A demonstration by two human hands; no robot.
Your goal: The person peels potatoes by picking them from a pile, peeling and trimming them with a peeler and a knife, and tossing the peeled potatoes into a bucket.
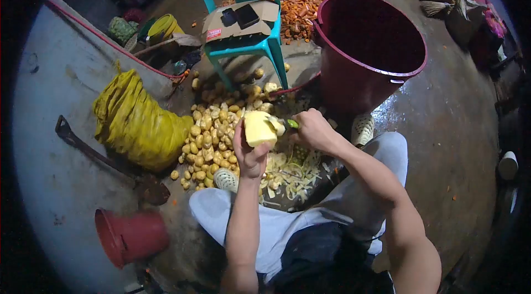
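My left hand [251, 153] is wrapped round a large pale yellow peeled vegetable [259, 129] and holds it up in front of me. To its right, my right hand [312, 129] is closed on a peeler with a green handle [293, 124], whose head is at the vegetable's right side. A strip of peel seems to stand out there. Beneath and behind my hands lies a heap of potatoes [207, 139] on the floor. Pale peelings [293, 178] are scattered between my feet.
A maroon tub [354, 73] stands at the right, near a teal chair [268, 45] bearing cardboard and phones. Orange scraps [301, 4] lie behind. At the left are a yellow sack [138, 122], a shovel [94, 153] and a red bucket [141, 236].
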